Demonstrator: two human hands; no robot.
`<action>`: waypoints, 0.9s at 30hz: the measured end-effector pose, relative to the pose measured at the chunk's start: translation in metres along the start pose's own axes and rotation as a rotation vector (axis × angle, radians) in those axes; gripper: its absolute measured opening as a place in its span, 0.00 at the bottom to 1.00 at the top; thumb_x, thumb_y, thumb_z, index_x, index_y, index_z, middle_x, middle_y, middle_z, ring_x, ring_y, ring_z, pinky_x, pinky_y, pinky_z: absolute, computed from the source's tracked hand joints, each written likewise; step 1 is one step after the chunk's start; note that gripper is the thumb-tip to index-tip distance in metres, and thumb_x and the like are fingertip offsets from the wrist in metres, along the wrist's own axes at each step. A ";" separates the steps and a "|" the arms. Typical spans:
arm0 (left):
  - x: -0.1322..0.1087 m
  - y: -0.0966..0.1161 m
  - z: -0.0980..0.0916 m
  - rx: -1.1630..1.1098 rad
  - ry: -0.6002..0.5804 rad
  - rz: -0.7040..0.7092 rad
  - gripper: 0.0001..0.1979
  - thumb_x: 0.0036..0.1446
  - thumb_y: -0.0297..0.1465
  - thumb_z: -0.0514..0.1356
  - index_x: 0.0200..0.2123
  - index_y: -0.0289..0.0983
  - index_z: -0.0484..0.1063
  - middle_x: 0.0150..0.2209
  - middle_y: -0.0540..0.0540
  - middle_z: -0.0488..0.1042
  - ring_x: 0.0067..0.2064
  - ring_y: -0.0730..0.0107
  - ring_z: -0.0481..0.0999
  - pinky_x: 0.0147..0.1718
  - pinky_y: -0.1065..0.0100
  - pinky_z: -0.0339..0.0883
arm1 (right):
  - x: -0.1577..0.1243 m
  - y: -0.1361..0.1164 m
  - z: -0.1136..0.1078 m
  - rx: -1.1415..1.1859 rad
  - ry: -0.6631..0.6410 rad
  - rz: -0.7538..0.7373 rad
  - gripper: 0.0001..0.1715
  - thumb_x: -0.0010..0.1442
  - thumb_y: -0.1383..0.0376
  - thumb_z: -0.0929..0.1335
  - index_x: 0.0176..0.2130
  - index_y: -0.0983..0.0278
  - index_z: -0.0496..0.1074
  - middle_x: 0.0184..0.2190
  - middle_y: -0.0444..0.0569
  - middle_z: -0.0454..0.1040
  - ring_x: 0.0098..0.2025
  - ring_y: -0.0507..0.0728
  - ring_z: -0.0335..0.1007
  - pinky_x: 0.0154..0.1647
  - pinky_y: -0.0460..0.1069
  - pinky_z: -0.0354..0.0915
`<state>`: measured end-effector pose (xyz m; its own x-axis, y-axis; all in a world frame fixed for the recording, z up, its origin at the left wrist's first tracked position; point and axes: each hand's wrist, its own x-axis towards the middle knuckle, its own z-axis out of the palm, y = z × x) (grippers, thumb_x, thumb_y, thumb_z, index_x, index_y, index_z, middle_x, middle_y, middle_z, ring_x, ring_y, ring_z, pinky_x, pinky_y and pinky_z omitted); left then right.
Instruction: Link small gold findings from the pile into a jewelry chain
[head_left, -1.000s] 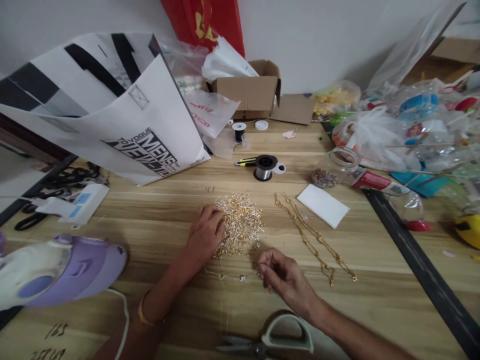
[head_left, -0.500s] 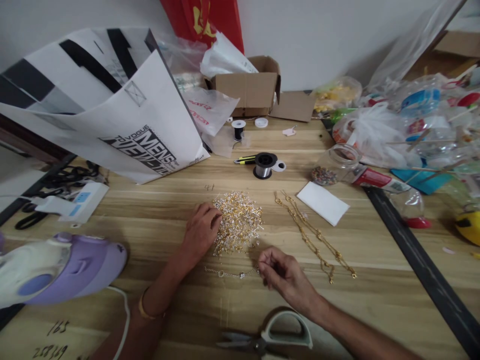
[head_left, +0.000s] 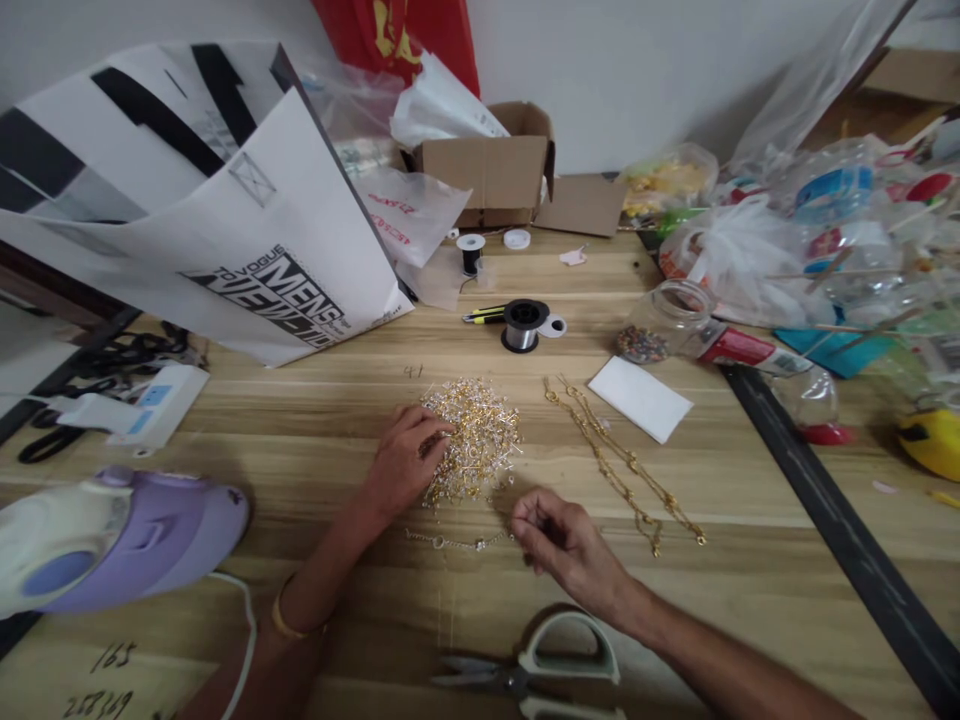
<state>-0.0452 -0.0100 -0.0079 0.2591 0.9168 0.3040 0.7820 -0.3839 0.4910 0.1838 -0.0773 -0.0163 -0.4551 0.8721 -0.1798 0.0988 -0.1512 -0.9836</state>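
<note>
A pile of small gold and silver pieces [head_left: 480, 435] lies on the wooden table. My left hand [head_left: 409, 455] rests at the pile's left edge, its curled fingertips among the pieces; what they hold, if anything, is too small to tell. Below the pile a thin silver chain [head_left: 459, 543] with a ring and a round bead stretches across the wood. At the chain's right end is my right hand [head_left: 559, 540], thumb and index finger pinched together. Two gold chains [head_left: 622, 465] lie to its right, and scissors [head_left: 525, 670] with pale handles lie open below it.
A white paper bag [head_left: 247, 240] stands at the back left, with a purple and white device [head_left: 142, 540] in front. Behind the pile are a wire spool [head_left: 523, 325] and a cardboard box [head_left: 487, 170]. A glass jar [head_left: 667, 320] and plastic bags [head_left: 735, 255] crowd the right.
My left hand has moved slightly right, further over the pile's edge. The whole view has shifted a little; my right hand keeps its pinch by the silver chain's end.
</note>
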 end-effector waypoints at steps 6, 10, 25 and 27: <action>-0.001 0.002 0.003 0.028 -0.033 0.076 0.05 0.55 0.30 0.60 0.35 0.37 0.75 0.33 0.46 0.70 0.41 0.64 0.66 0.44 0.62 0.62 | 0.000 0.002 0.000 -0.009 -0.006 -0.008 0.19 0.62 0.52 0.63 0.30 0.65 0.64 0.20 0.40 0.59 0.21 0.48 0.55 0.21 0.43 0.55; -0.001 0.003 0.004 0.081 -0.053 0.093 0.06 0.59 0.30 0.57 0.35 0.37 0.74 0.32 0.46 0.71 0.40 0.65 0.66 0.45 0.61 0.62 | 0.000 0.002 0.000 -0.034 -0.006 -0.015 0.18 0.62 0.53 0.63 0.30 0.65 0.64 0.20 0.40 0.58 0.21 0.48 0.55 0.21 0.43 0.55; 0.001 0.003 0.007 -0.024 0.084 0.024 0.07 0.57 0.25 0.56 0.35 0.37 0.74 0.34 0.46 0.76 0.40 0.65 0.71 0.43 0.63 0.66 | 0.001 0.006 -0.001 -0.026 -0.019 -0.036 0.14 0.63 0.58 0.62 0.31 0.65 0.64 0.20 0.40 0.59 0.21 0.48 0.56 0.21 0.43 0.56; 0.001 0.004 0.006 -0.091 0.077 -0.015 0.07 0.57 0.26 0.56 0.35 0.37 0.75 0.35 0.45 0.76 0.42 0.65 0.72 0.44 0.63 0.66 | 0.001 0.005 -0.001 -0.025 -0.021 -0.041 0.14 0.63 0.59 0.62 0.31 0.65 0.64 0.20 0.40 0.59 0.21 0.48 0.56 0.21 0.43 0.56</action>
<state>-0.0381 -0.0101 -0.0105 0.2006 0.9125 0.3566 0.7299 -0.3820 0.5669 0.1850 -0.0769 -0.0214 -0.4776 0.8674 -0.1395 0.1015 -0.1032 -0.9895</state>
